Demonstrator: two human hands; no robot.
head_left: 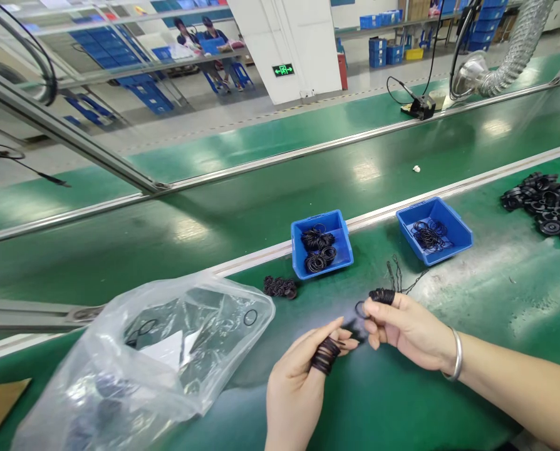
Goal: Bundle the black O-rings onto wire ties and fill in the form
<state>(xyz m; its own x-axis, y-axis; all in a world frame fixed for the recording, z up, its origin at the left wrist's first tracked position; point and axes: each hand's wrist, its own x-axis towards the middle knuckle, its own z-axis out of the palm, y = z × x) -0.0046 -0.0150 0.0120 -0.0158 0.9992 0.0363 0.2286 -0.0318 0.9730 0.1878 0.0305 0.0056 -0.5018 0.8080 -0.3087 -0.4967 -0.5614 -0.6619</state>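
Observation:
A stack of black rubber rings is threaded on a finger of my left hand. Its fingertips close on a small black part, blurred and partly hidden. To the right, my right hand pinches a single black rubber ring between thumb and finger, close to that part. More black rings are bunched around a finger of this hand. Beyond the hands stand two blue bins: one bin holds bundles of rings, the other bin loose rings.
A clear plastic bag with a few rings lies on the left of the green bench. Small black parts are piled near the left bin and at far right. Twisted black strands lie behind my right hand. A metal rail crosses behind.

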